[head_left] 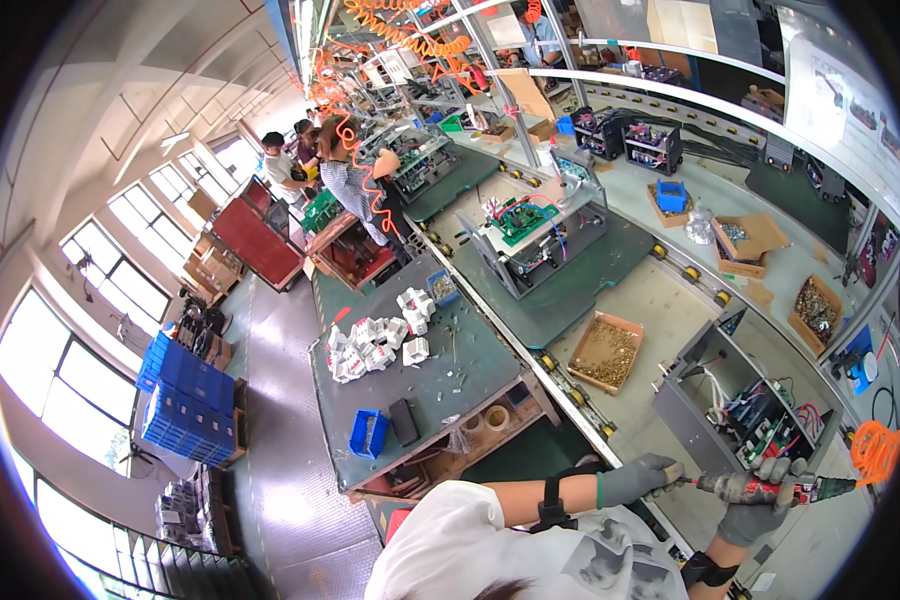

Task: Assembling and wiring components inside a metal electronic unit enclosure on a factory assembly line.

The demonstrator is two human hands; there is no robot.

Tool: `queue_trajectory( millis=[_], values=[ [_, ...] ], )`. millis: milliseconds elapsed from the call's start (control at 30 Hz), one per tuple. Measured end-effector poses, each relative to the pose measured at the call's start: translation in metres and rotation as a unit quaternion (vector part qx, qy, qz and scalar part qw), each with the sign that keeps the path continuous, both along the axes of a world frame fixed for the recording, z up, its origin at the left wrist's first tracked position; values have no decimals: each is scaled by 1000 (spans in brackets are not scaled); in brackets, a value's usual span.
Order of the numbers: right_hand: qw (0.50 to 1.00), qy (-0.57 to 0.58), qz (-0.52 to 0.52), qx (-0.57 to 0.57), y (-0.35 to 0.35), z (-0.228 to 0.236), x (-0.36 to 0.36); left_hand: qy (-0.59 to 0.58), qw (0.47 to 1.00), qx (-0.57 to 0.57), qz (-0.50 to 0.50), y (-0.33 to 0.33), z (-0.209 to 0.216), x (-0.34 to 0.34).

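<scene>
My right hand (755, 512), in a grey glove, is wrapped round a red and black air screwdriver (735, 488) held roughly level. Its narrow end points left, toward my left hand (638, 480). That hand is gloved too, its fingers closed together at the tool's tip; anything small between them is too fine to make out. Just beyond both hands stands an open grey metal chassis (745, 400) with wires and green circuit boards inside. An orange coiled hose (878, 452) runs up to the screwdriver's right end.
A cardboard tray of small brass-coloured screws (607, 352) lies beyond the chassis. Another chassis with a green board (535, 235) sits on the roller line. On the left side table (440, 375) are white parts (375, 345) and a blue bin (369, 434). Co-workers (345, 170) stand farther off.
</scene>
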State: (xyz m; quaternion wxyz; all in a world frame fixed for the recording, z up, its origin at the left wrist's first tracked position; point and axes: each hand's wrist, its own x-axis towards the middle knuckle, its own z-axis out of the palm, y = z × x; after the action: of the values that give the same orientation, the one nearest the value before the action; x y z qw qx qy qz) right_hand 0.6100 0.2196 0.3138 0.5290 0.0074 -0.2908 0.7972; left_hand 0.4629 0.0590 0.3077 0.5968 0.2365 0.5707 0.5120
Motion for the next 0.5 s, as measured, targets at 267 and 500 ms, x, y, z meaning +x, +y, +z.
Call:
queue_trajectory(
  millis=[267, 500],
  values=[
    [1000, -3, -16, 24, 4, 11, -11, 18, 1000, 7, 23, 19, -28, -3],
    [999, -10, -32, 32, 15, 10, -10, 16, 999, -38, -9, 41, -26, -13]
  ],
)
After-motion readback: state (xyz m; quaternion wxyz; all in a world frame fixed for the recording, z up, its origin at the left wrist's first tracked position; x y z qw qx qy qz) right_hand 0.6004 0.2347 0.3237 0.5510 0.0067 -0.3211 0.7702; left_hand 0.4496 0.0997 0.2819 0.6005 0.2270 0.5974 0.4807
